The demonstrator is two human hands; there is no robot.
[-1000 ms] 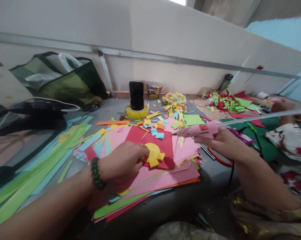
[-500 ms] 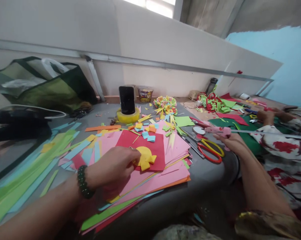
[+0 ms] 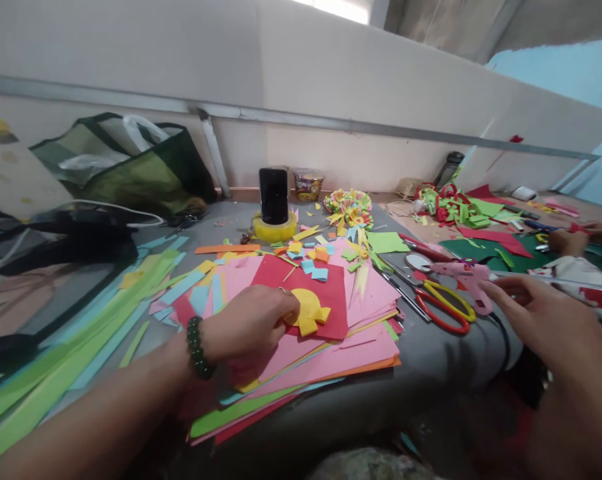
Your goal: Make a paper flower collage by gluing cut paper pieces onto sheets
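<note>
No legible text, label, brand, number or sign appears in this view. The only printed surface — the wrapper of a small cup [image 3: 308, 183] standing by the wall, beside a dark phone [image 3: 273, 195] propped upright — carries coloured markings too small and blurred to read.

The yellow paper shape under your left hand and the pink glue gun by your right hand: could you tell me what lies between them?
In the head view, between the yellow paper shape and the pink glue gun lie pink paper sheets and red-and-yellow scissors.
</note>
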